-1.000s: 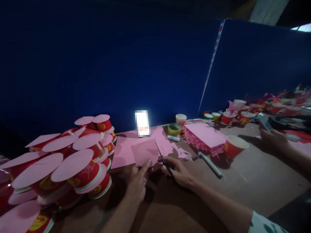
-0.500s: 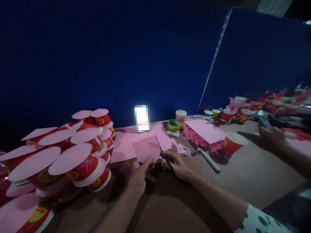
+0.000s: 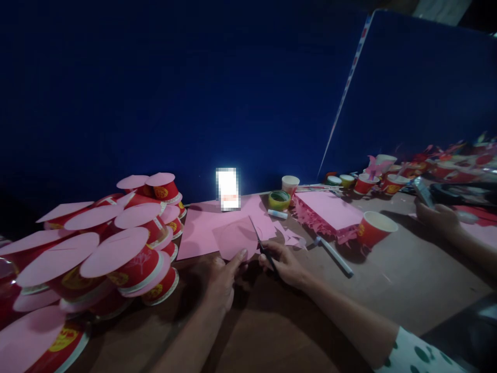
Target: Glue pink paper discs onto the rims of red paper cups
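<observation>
Between thumb and fingers, my left hand [image 3: 230, 274] grips the lower edge of a pink paper piece [image 3: 235, 239] with a faint curved line on it. My right hand [image 3: 282, 265] is wrapped round the handles of scissors [image 3: 257, 233], whose blades lie along the paper's right edge. Beneath and behind the held piece lie larger pink sheets [image 3: 198, 233]. Small pink offcuts [image 3: 289, 237] rest just beyond my right hand.
At left stand many red paper cups [image 3: 132, 267] topped with pink discs. A lit phone [image 3: 228, 189], tape roll [image 3: 279, 199], glue stick [image 3: 277, 213], pink paper stack [image 3: 330, 210], capped pen [image 3: 334, 257] and red cup [image 3: 376, 230] are around. At right, another person's hand [image 3: 440, 220] holds a phone.
Both hands keep nearly the same place, with the scissors still at the paper's right edge. The whole view has shifted very slightly.
</observation>
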Motion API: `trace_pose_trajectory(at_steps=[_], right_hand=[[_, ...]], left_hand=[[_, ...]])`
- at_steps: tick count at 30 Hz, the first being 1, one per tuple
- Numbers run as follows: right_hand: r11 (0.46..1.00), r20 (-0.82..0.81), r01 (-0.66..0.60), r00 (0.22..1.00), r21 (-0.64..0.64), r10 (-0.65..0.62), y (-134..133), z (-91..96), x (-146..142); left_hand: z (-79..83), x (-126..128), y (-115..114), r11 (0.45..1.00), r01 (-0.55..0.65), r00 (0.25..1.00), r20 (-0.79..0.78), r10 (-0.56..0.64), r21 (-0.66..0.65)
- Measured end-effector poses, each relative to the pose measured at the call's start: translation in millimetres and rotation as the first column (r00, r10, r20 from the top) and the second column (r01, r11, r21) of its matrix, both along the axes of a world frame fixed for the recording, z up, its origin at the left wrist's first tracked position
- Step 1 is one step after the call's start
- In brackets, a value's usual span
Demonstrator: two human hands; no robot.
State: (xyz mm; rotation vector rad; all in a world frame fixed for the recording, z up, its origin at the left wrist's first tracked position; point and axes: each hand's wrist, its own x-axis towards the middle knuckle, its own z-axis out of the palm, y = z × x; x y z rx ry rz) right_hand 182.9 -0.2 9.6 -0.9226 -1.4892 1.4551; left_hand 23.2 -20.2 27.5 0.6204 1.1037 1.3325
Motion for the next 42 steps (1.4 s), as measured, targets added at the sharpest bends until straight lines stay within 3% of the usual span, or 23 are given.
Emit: trace_pose_trajectory(at_steps=[13, 25, 42], right_hand=[[0.999, 0.036, 0.031, 0.999, 0.031, -0.032, -5, 19.3, 0], [0.999, 0.030, 0.035, 0.999, -0.010, -0.035, -4, 11.8, 2], [0.998, 0.071, 0.047, 0.996, -0.030, -0.045, -1, 8.0, 4]], left_hand=[[3.3, -2, -2, 1.000, -0.015, 1.000, -0.001, 0.015, -0.005], [-1.2, -3, 0, 1.000, -0.015, 0.999, 0.032, 0.015, 0.002], [5.2, -5, 1, 0.998, -0.057, 0.997, 0.047, 0.058, -0.025]])
